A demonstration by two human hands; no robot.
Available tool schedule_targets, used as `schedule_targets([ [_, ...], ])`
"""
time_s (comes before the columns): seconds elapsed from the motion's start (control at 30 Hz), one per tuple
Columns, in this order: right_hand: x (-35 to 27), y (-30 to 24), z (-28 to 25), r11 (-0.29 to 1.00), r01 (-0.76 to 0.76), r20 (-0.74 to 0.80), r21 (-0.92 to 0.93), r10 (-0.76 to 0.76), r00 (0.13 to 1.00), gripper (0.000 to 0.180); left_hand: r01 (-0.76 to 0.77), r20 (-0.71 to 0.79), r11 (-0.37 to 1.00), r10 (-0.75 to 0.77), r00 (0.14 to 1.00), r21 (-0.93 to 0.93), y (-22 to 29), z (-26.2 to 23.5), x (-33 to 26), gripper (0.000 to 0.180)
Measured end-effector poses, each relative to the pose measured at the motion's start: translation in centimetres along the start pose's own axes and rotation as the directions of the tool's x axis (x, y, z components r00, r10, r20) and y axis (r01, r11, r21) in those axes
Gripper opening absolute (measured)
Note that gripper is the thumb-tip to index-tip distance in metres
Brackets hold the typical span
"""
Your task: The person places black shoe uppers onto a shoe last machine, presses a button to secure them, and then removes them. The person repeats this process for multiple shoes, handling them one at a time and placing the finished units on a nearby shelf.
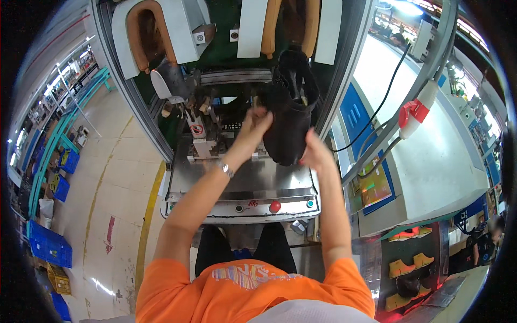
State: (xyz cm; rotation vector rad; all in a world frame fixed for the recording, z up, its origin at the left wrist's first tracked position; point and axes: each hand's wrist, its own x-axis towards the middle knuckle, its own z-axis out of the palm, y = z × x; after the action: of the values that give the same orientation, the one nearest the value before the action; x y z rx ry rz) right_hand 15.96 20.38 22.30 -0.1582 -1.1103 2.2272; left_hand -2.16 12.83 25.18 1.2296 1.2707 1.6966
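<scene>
A worker in an orange T-shirt stands at a shoe-making machine, both bare hands raised to a black boot held upside-down over the machine's steel deck. The left hand closes its fingers on the boot's left edge, near the middle of the upper, with a metal watch band showing at the wrist. The right hand cups the boot's lower right end, fingers curled against the dark material; how far they wrap behind it cannot be told. The boot hangs clear of the deck, tilted slightly, its upper end reaching toward the 2 tan padded forms at the top of the machine.

Left of the boot, a cluster of metal clamps and levers sits in the machine's throat, beside a grey metal last. Another tan horseshoe-shaped pad is mounted in a white housing at upper left. On the front panel, a red round button sits between smaller green and blue ones.

To the right, a black cable loops down past a red-and-white connector on a grey pipe. At lower right, a rack carries orange and yellow shoes and a dark one. Blue plastic crates line the yellow-striped floor at left.
</scene>
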Motion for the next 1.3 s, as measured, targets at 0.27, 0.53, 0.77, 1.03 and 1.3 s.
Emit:
schedule_targets([
  [0.27, -0.2, 6.1, 0.7, 0.891, 0.024, -0.059, 0.453, 0.004, 0.998, 0.047, -0.476, -0.131, 0.596, 0.702, 0.7, 0.647, -0.6, 1.1, -5.4, 0.034],
  [0.53, 0.2, 5.4, 2.5, 0.931, 0.004, -0.076, 0.365, 0.026, 0.997, 0.036, -0.5, 0.392, 0.168, 0.432, 0.812, 0.85, 11.7, 5.8, -9.4, 0.055],
  [0.77, 2.2, 5.3, -1.5, 0.938, 0.106, -0.153, 0.331, -0.058, 0.987, 0.032, -0.462, 0.366, 0.12, 0.451, 0.814, 0.879, 8.5, 6.8, -8.9, 0.051],
  [1.03, 4.8, 7.8, -4.3, 0.961, 0.129, -0.246, 0.243, -0.068, 0.967, 0.029, -0.451, 0.327, 0.138, 0.511, 0.795, 0.882, 3.8, 5.9, -8.6, 0.05],
  [1.3, 6.2, 7.9, -5.8, 0.98, 0.11, -0.297, 0.167, -0.056, 0.953, 0.026, -0.443, 0.233, 0.34, 0.511, 0.828, 0.829, 3.0, 5.3, -8.6, 0.049],
])
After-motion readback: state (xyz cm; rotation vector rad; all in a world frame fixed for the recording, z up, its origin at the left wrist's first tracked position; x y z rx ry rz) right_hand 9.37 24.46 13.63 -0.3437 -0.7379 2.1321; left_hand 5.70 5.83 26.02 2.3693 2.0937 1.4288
